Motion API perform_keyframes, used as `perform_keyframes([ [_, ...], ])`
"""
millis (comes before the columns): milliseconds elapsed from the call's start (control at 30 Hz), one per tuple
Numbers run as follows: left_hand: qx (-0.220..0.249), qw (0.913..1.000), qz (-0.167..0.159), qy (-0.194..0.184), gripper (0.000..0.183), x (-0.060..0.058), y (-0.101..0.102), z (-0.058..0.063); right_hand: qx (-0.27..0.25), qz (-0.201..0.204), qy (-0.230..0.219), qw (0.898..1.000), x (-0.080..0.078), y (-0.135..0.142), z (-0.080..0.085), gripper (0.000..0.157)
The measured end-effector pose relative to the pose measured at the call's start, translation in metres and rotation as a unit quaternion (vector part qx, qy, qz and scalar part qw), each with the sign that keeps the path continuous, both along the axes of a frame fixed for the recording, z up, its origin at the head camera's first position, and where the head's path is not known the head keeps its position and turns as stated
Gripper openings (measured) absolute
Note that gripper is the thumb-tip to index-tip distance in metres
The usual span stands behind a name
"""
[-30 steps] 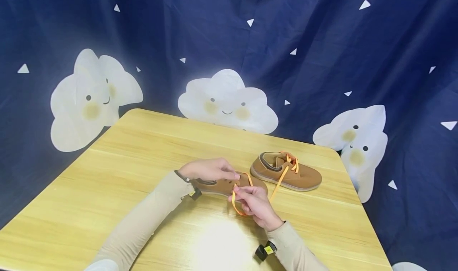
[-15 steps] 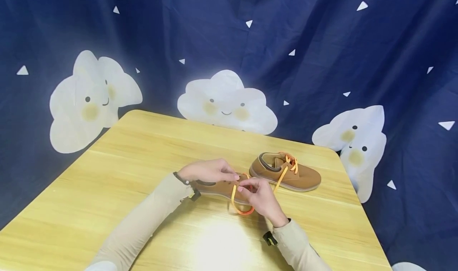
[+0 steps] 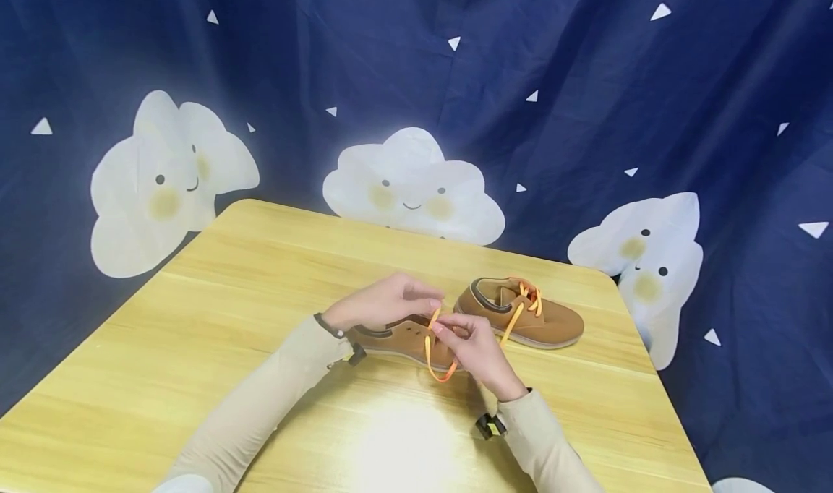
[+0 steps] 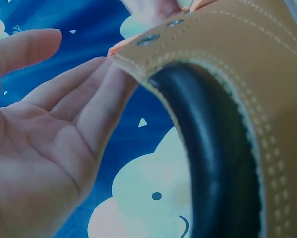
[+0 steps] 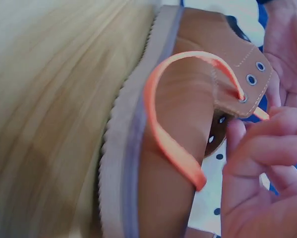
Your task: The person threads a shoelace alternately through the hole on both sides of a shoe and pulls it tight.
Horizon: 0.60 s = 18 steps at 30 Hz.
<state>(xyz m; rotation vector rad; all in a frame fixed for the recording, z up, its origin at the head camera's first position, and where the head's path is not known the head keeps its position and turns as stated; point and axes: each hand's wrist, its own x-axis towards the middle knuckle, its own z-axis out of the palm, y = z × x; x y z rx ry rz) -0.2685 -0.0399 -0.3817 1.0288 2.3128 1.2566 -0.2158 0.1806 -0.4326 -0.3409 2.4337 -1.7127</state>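
A brown shoe (image 3: pixel 397 341) lies on the table in front of me, an orange shoelace (image 5: pixel 160 124) curving in a loop along its side and through an eyelet. My right hand (image 3: pixel 478 352) pinches the shoelace close to the eyelet flap, its fingers curled. In the left wrist view my left hand (image 4: pixel 54 129) has its thumb apart from its straight fingers, whose tips touch the edge of the flap (image 4: pixel 138 54). Two eyelets without lace show beside the laced one in the right wrist view. The shoe's toe is partly hidden behind my right hand in the head view.
A second brown shoe (image 3: pixel 553 319), laced in orange, stands just behind and to the right. Both are on a light wooden table (image 3: pixel 273 262). A dark blue curtain (image 3: pixel 390 45) with white clouds hangs beyond the table's far edge.
My left hand has risen slightly off the flap and its fingers have spread. The right hand has moved up to the eyelets, and the lace loop has drawn up a little.
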Motion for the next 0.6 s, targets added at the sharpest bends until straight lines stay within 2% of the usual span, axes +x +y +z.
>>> perform_keyframes([
  [133, 0.021, 0.9995, -0.012, 0.022, 0.041, -0.003, -0.001, -0.001, -0.062, -0.016, -0.009, 0.998, -0.005, -0.003, 0.003, 0.029],
  [267, 0.029, 0.9980, 0.008, 0.056, 0.037, -0.009, -0.003, -0.006, -0.077, -0.041, -0.010, 0.996, -0.007, -0.005, 0.007, 0.028],
  [367, 0.006, 0.9958, 0.017, 0.089, 0.030, -0.014, -0.003, -0.011, -0.086, -0.056, -0.008, 0.995, -0.008, -0.007, 0.011, 0.027],
  [500, -0.054, 0.9906, -0.019, 0.124, 0.021, -0.016, -0.004, -0.017, -0.101, -0.074, 0.002, 0.992, -0.011, -0.009, 0.019, 0.026],
  [600, -0.083, 0.9867, -0.043, 0.133, 0.022, -0.016, -0.004, -0.020, -0.111, -0.087, 0.010, 0.990, -0.012, -0.010, 0.027, 0.026],
])
